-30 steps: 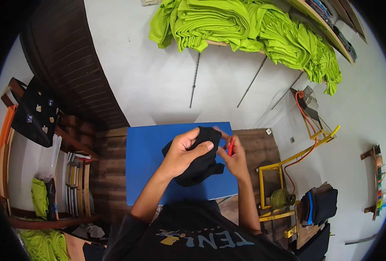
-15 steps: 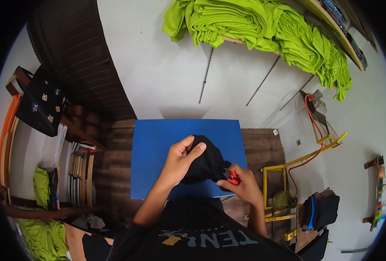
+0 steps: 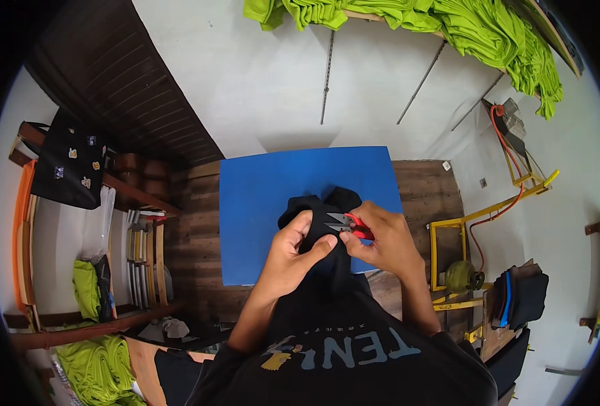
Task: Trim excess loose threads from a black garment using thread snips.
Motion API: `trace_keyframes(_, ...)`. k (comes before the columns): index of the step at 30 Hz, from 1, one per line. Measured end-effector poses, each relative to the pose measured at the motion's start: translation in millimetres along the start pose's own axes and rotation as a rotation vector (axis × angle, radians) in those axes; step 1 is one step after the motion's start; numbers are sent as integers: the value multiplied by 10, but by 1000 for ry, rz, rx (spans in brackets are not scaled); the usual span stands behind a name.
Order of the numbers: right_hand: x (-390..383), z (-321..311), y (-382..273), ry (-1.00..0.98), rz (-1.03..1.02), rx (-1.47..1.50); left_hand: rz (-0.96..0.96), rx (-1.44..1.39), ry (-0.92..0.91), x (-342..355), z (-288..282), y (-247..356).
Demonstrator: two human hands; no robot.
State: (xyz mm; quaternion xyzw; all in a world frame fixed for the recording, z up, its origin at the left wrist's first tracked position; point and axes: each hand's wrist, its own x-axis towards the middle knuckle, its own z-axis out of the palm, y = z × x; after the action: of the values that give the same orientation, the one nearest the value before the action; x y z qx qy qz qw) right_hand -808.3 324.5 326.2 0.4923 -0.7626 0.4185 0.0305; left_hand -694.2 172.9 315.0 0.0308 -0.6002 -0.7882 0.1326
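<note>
My left hand [image 3: 298, 254] grips a piece of black cloth [image 3: 344, 198], its thumb lying on the fabric and its fingers curled behind. In my right hand [image 3: 384, 240] are small red thread snips [image 3: 359, 227]. Their two grey blades point left, spread apart, over the cloth beside my left thumb. The cloth hangs in folds above the near half of a blue tabletop [image 3: 259, 196], with its lower part falling toward my shirt. Whether a thread lies between the blades is too small to tell.
Bright green folded cloth [image 3: 476, 30] fills a wall shelf ahead. A yellow metal frame [image 3: 442, 247] and a stack of dark cloth [image 3: 520, 298] stand at the right. Wooden racking with a black bag [image 3: 70, 162] is at the left, near more green cloth [image 3: 104, 372].
The snips have moved from the cloth's lower right edge to beside my left thumb, blades now plainly visible. The cloth has been turned and refolded. The whole view has shifted.
</note>
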Motion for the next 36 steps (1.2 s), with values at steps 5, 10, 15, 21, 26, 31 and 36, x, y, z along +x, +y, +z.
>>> trace_keyframes(5, -37, 14, 15, -4, -38, -60, -55, -37, -99, -51, -26, 16)
trace_keyframes(10, -64, 8, 6, 49, -24, -36, -80, -113, -168, -59, -6, 11)
trace_keyframes(15, -80, -7, -4, 76, -52, -54, -28, -168, -56, -54, 21, -108)
trace_keyframes(21, -119, -5, -19, 69, -77, -89, 7, 0, 16, -5, 36, -81)
trace_keyframes(26, -104, -12, 5, 91, -89, -102, -29, -55, -11, -37, 34, -61)
trace_keyframes(31, -122, 13, 55, 100, -78, -91, -52, -77, -101, -42, 40, -11)
trace_keyframes(36, -100, 8, 44, 96, -77, -73, -95, -95, -168, -73, 28, 38)
